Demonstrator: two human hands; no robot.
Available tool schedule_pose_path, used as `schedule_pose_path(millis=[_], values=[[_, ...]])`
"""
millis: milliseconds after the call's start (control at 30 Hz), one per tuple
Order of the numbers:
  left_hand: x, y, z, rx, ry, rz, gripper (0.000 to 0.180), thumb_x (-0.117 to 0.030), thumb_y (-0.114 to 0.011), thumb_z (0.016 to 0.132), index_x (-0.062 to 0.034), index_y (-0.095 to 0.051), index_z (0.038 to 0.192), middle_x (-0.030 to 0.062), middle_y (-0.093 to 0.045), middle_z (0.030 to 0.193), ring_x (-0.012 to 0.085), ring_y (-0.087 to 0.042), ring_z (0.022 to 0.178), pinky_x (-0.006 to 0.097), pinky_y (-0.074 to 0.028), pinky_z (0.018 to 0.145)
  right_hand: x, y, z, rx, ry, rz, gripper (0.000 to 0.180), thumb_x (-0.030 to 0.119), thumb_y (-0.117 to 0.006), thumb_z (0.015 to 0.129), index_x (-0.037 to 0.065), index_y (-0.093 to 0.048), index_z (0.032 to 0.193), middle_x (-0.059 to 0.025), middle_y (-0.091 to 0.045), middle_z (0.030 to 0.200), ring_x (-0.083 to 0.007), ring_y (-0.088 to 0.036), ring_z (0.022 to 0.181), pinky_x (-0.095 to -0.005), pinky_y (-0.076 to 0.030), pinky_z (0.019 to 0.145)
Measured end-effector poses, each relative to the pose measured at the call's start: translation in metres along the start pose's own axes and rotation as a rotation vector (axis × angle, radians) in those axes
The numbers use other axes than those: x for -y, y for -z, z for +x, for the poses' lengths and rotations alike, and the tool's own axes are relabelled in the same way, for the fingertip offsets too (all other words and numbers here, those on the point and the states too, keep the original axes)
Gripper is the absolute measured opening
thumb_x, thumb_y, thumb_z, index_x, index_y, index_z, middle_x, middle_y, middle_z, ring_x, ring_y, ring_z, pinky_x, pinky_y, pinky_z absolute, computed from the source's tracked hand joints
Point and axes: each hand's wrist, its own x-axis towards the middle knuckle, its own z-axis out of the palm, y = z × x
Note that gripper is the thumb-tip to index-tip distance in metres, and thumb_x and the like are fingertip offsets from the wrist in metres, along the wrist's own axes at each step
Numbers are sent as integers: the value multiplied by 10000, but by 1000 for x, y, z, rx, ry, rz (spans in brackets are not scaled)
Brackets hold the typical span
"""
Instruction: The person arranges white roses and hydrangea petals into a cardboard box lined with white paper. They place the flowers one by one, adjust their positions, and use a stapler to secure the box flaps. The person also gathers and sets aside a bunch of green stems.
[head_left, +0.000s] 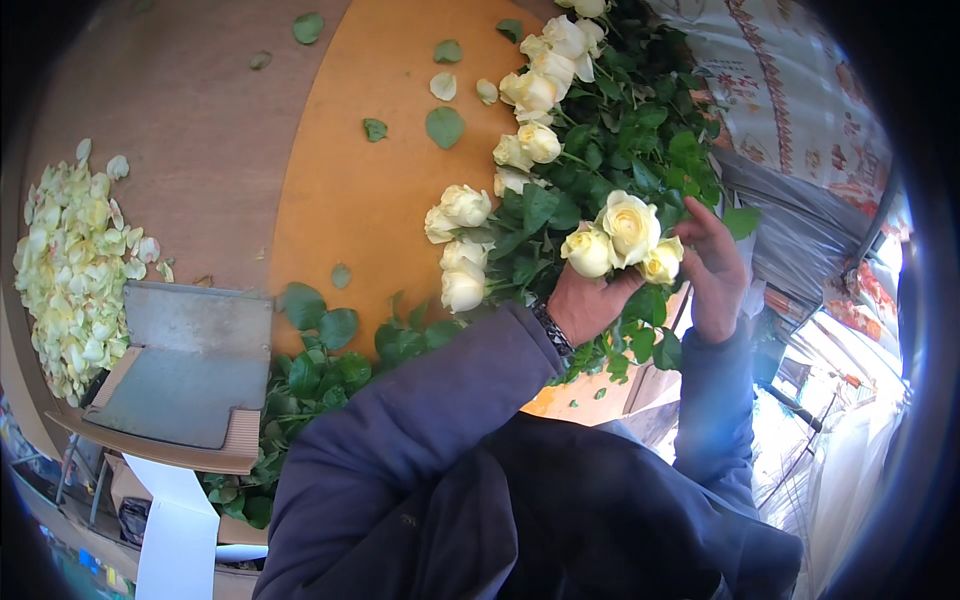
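Note:
Three cream-white roses (630, 228) stand together in front of me, their heads facing up. My left hand (588, 305) is closed around their stems just beneath the blooms. The stems are mostly hidden by the fingers and leaves. To the right of these roses is my right hand (716, 270), its fingers apart and curved, the thumb close to the rightmost bloom. Nothing shows in its grip. Beyond my hands lies a long row of white roses (536, 92) with dense green leaves (640, 130). A smaller cluster of white roses (463, 275) rests left of my left hand.
A heap of pale petals (75, 270) lies at the far left. Near it are a grey metal plate (180, 390) and corrugated cardboard (243, 440). Loose leaves (445, 127) dot the orange-brown tabletop (340, 200). Leafy stems (330, 370) lie beside my left sleeve; printed wrapping sheet (790, 90) is at far right.

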Motion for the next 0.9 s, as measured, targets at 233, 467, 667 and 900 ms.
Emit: schedule_pose_path(millis=[233,467,667,900], values=[[10,-8,-5,-95,133,-169,393,-132,-697,997,5,-606,1354,163,-667,1326,307,-631,1254,426,-458,1105,-5,4,-12,75,244,-381,642,-139,-618,808,36,-632,1426,-107,-733,1087,-229,-687,1061,-338,-509,989],[24,-5,-2,-122,90,-80,324,-107,-670,1022,10,-631,1323,140,-694,1291,268,-650,1215,389,-481,1071,-12,14,-11,-133,641,-752,444,-146,-618,811,54,-785,1170,-102,-789,966,-281,-713,1107,-531,-366,1206],[28,-7,0,-103,-34,84,314,9,-616,1012,17,-628,1325,121,-702,1288,212,-658,1196,349,-502,1064,52,35,-25,-255,708,-662,329,-98,-682,751,-93,-745,1073,-209,-746,1053,-332,-703,966,-380,-547,869],[10,-8,1,24,-184,109,417,-72,-713,902,-41,-614,1305,111,-651,1195,262,-637,1099,372,-529,959,57,-22,-22,72,585,-569,297,-124,-672,682,-12,-719,952,-129,-665,860,-323,-671,844,-401,-522,737]])
